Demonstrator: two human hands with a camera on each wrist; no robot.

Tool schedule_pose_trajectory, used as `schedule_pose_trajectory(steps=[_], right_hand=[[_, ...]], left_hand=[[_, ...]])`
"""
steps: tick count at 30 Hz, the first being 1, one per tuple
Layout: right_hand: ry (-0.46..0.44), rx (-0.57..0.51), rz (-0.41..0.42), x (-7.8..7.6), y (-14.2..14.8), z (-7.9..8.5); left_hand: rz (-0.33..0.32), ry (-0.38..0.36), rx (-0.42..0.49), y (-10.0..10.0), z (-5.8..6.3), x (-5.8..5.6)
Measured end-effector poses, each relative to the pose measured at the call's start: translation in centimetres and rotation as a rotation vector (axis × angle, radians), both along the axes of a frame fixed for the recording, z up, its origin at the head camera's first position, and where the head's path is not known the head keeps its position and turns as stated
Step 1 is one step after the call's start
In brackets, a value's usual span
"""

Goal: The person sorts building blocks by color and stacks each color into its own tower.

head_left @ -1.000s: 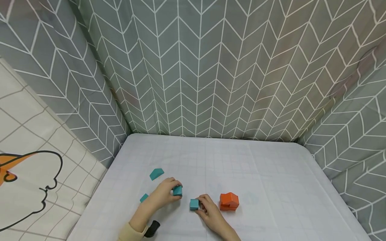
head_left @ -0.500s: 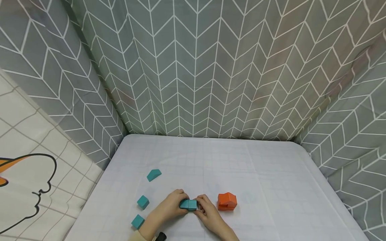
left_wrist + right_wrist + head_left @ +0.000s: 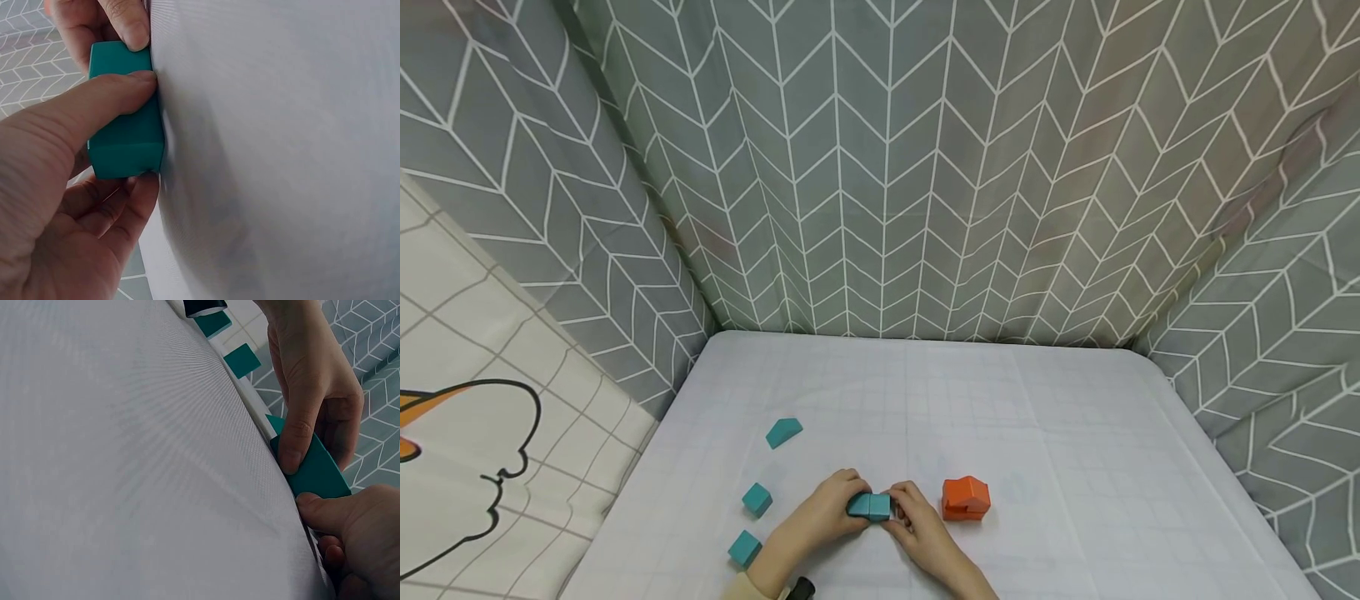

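Note:
Near the front middle of the table, my left hand (image 3: 831,507) pinches a teal block (image 3: 858,505) with a slanted end between thumb and fingers. My right hand (image 3: 921,531) grips a teal cube (image 3: 881,507) from the other side. The two blocks meet face to face and form one short row on the tabletop. In the left wrist view, the thumb lies across the near side of the teal block (image 3: 128,131). From the right wrist, both thumbs show against the joined teal row (image 3: 315,472). The blocks' far sides are partly hidden by fingers.
On the white-covered table (image 3: 1075,433), two teal cubes, one farther back (image 3: 757,499) and one nearer (image 3: 745,549), lie left of my left hand. A teal slant-sided block (image 3: 784,432) lies behind them. Stacked orange blocks (image 3: 966,498) stand right of my right hand.
My left hand has carried its teal block right and slightly nearer, against the cube in my right hand. Over the last half second both hands have stayed almost still.

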State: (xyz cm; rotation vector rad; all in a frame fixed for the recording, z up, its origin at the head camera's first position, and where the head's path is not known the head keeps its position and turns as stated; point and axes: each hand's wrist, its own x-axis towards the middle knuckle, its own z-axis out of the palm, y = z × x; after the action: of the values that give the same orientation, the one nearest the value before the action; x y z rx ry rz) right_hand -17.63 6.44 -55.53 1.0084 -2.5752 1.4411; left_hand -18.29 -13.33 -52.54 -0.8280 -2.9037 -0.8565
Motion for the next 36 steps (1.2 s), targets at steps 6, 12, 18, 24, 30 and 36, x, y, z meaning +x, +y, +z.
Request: schedule_pose_trajectory(steps=[6,12,18,24,30,36], right_hand=[[0.004,-0.006,0.000,0.0,0.0,-0.1],[0.038,-0.008,-0.004,0.0,0.0,-0.1],[0.020,-0.001,-0.003,-0.1,0.1,0.0],[-0.010,0.024,-0.013,-0.2,0.1,0.0],[-0.033,0.032,-0.023,-0.3,0.2,0.1],[-0.029,0.026,-0.014,-0.1,0.1,0.2]], left_hand=[[-0.001,-0.017,0.005,0.0,-0.1,-0.1],[0.001,-0.031,0.019,0.0,-0.4,-0.1],[-0.005,-0.013,-0.027,0.0,0.6,-0.1],[0.034,0.020,-0.082,-0.7,2.9,0.3],[0.106,0.056,-0.048,-2.7,4.3,0.8],[0.266,0.104,-0.039,-5.3,4.7,1.7]])
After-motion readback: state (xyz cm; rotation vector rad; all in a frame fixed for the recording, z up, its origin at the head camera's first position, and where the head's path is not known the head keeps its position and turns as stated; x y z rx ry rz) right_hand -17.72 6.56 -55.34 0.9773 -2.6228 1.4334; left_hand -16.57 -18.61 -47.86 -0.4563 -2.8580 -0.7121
